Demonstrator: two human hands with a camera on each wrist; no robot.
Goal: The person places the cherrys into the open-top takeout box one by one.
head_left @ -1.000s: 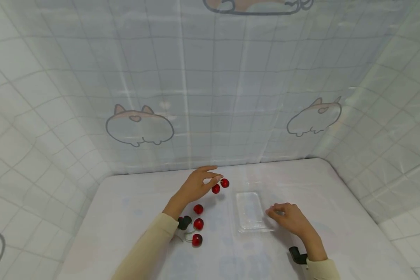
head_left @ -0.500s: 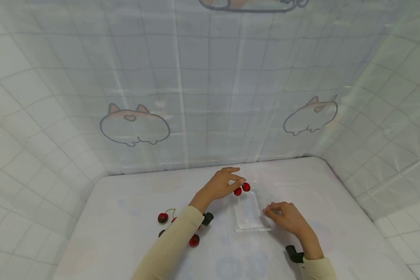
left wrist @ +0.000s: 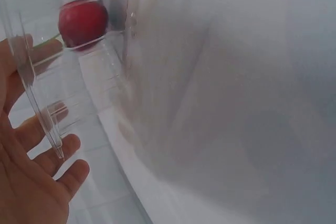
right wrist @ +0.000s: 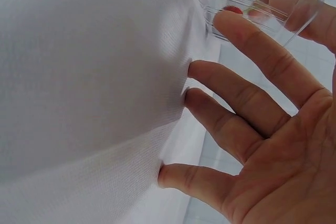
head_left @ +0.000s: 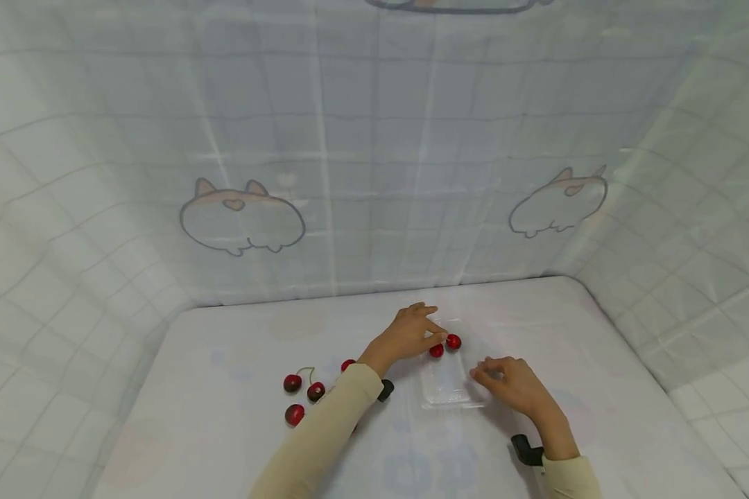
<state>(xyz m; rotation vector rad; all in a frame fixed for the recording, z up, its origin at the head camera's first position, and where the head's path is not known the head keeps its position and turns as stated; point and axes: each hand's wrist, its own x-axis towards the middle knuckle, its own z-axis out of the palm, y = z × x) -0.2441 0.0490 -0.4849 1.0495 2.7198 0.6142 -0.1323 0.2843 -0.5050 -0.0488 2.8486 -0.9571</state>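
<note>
My left hand (head_left: 406,337) pinches the stem (left wrist: 48,40) of a pair of red cherries (head_left: 453,342) over the back part of a clear plastic box (head_left: 443,400). In the left wrist view one cherry (left wrist: 83,23) shows through the box's see-through wall. My right hand (head_left: 514,384) stays at the box's right side, its thumb and forefinger pinching the wall there. Its other fingertips (right wrist: 195,68) press on the white cloth in the right wrist view.
More cherries (head_left: 293,383) lie on the white-covered table (head_left: 225,443) to the left, partly hidden by the left sleeve (head_left: 324,436). A pale curtain with a grid pattern (head_left: 374,173) hangs behind the table and along both sides.
My left hand has carried the cherry pair rightward from beside the box to over it, then slightly lower. The right hand has stayed at the box's side.
</note>
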